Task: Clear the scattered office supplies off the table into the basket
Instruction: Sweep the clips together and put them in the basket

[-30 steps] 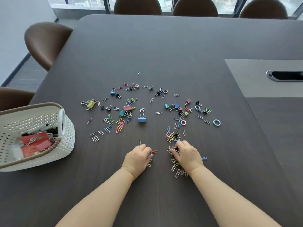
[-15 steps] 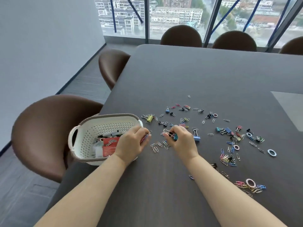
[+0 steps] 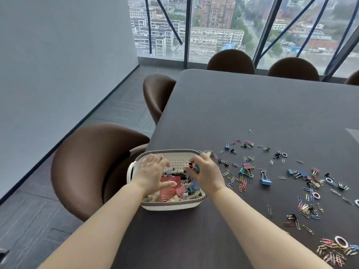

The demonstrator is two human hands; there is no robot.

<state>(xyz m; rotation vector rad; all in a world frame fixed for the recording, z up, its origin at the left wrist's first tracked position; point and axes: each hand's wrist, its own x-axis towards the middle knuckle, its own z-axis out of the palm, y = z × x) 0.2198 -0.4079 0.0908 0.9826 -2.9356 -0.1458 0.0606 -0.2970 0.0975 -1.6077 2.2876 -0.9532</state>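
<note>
**A:** Dozens of paper clips point(image 3: 334, 253) lie heaped at four o'clock, nearest the camera, on the dark desk point(image 3: 252, 105). How would they handle?

**B:** They are light, thin, springy wire, and likely slick on that smooth top. I'd judge them easier to rake together and pinch up in bunches than to take singly.

**A:** And the hands?

**B:** Both hover over the white basket point(image 3: 171, 207) at twelve o'clock, by the desk's left edge. The right hand point(image 3: 206, 174) pinches a small bunch of clips point(image 3: 192, 165) between thumb and fingertips, above the basket's far right corner. The left hand point(image 3: 152, 174) has its fingers bent downward and its thumb straight. Whether it holds anything cannot be told.

**A:** The basket's load?

**B:** Red packets point(image 3: 169, 180) and a tangle of clips, as far as shows.

**A:** Beyond it?

**B:** More supplies are scattered from one to three o'clock, apart from the basket. The blue binder clip point(image 3: 265, 181) looks stiff and heavier than the wire clips. Its wire handles offer the best hold. Much is left to clear, by my reckoning.
</note>
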